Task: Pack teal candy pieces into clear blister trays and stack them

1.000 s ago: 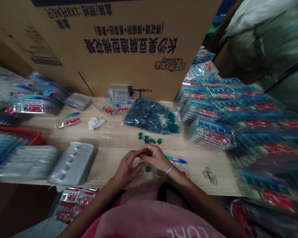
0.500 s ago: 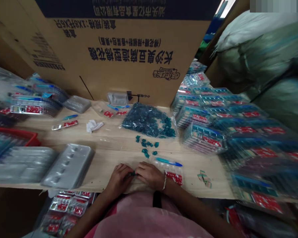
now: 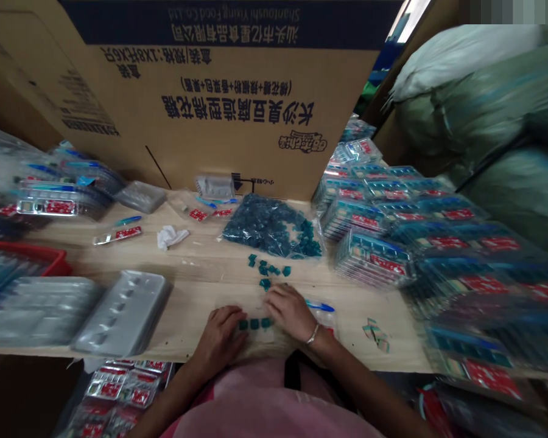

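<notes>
row of three teal square pieces [image 3: 254,323] lies between the two hands at the near side of the wooden table [image 3: 201,274]. long axis of the row runs left to right, right end tipped very slightly away from the person. clear plastic beneath it; outline too faint to trace.

left hand [image 3: 221,334]: fingers loosely curved and close together, tips just beside the leftmost piece; cannot tell whether it grips anything. right hand [image 3: 290,310]: bent fingers gathered near a loose teal piece [image 3: 265,284]; cannot tell if they pinch it. more loose pieces [image 3: 271,269] beyond, then the clear bag of teal pieces [image 3: 271,226]. blue stick [image 3: 320,306] shows past the right hand, pointing rightward.

against half a second ago: hands then nearly met over a teal piece; now apart, right one farther forward, row exposed. red-printed card by the right wrist now mostly covered.
</notes>
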`<state>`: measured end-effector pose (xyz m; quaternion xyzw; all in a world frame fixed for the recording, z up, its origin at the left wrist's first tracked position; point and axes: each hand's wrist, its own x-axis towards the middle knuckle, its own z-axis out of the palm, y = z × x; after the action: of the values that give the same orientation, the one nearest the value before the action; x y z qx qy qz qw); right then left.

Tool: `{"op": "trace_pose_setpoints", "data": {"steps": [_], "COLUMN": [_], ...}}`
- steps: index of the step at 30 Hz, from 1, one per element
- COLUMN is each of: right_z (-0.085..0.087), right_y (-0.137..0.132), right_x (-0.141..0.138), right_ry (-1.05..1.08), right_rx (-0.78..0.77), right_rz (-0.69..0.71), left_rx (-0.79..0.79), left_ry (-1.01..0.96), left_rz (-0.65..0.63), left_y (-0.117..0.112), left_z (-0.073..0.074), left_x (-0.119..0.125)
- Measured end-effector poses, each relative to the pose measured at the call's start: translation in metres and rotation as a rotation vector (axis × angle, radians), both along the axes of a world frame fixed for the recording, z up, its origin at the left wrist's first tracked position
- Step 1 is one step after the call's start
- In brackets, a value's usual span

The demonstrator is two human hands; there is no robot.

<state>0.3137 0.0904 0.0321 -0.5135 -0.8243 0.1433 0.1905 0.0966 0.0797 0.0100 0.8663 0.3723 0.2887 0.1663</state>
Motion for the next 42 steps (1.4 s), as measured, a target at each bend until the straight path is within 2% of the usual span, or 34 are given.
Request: {"op": "trace_pose_setpoints", "data": {"steps": [2,4,8,11,15,19,24,27,31,33,36,42], "right_z": [0.004,0.005,0.004,0.003,0.0,-0.002,-0.003,0.004,0.013,0.013,0.008,0.003], "right_y": [0.011,0.019,0.022,0.02,0.023,0.029,0.033,0.03,0.02,0.015,0.006,-0.016], "right_x": [0.005,0.007,0.003,0.002,0.004,0.006,0.004,-0.001,-0.01,-0.012,-0.013,-0.023], "right_ry": [-0.107,-0.163,-0.061,-0.046,-0.143,-0.093,-0.046,0.077,0.339,0.548,0.866,1.169], "right_rx": [0.013,0.008,-0.032,-0.025,-0.04,-0.025,-0.079,-0.057,-0.04,-0.153,-0.438,-0.817], "right_rz": [-0.123,-0.152,-0.177,-0.208,-0.184,-0.186,-0.183,-0.172,-0.126,-0.133,-0.114,-0.017], "left_rx": [0.024,-0.002,-0.266,-0.432,-0.43,-0.461,-0.429,-0.528,-0.872,-1.038,-1.244,-1.516], "left_ry": [0.008,-0.023,-0.178,-0.225,-0.182,-0.156,-0.156,-0.32,-0.701,-0.85,-1.003,-1.112], "left_rz": [0.017,0.068,0.207,0.255,0.273,0.305,0.258,0.27,0.294,0.311,0.348,0.289], "left_y": [0.002,0.007,0.019,0.028,0.037,0.042,0.042,0.04,0.037,0.033,0.023,-0.004], "left_z": [0.001,0.002,0.006,0.009,0.012,0.011,0.01,0.013,0.022,0.027,0.033,0.037], "left_x": [0.004,0.01,0.026,0.038,0.048,0.049,0.048,0.049,0.052,0.051,0.048,0.033]}}
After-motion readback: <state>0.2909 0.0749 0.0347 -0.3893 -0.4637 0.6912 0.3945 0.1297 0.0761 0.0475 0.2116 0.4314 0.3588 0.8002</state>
